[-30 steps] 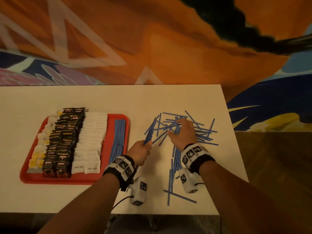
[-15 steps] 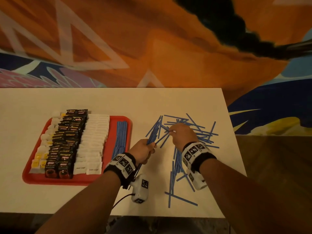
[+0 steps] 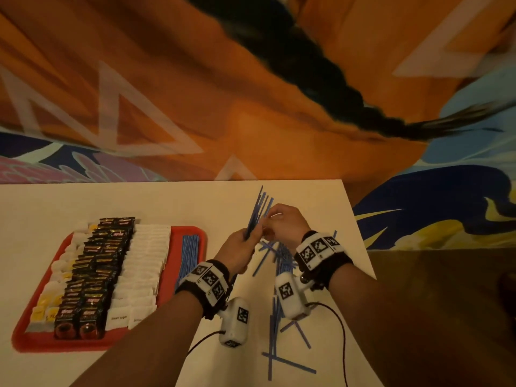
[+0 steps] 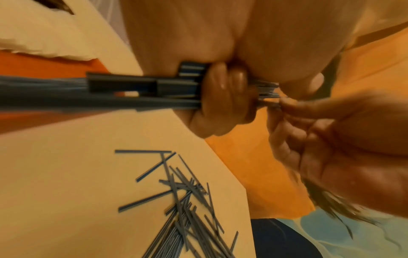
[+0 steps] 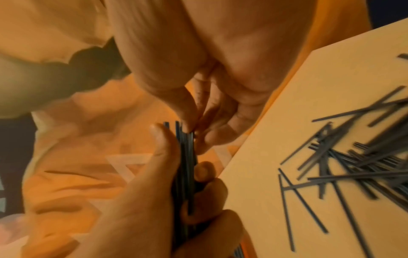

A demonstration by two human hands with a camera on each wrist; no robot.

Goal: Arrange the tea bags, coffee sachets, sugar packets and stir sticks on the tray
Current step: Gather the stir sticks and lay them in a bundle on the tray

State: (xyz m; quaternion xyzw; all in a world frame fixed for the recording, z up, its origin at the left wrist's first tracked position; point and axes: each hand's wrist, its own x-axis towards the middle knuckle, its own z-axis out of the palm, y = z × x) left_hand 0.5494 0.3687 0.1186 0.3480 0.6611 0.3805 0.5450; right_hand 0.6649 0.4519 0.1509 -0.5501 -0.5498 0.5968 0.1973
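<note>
Bundle of stir sticks (image 3: 258,212) now raised off table, left hand (image 3: 237,251) gripping, right fingers (image 3: 269,216) pinching its tips

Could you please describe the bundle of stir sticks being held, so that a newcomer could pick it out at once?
Start at the red plastic tray on the white table, then look just right of it. There the left hand grips a fan of thin blue stir sticks, and the right hand pinches it. Unlike the flat row on the tray and the scattered sticks, it stands upright.
</note>
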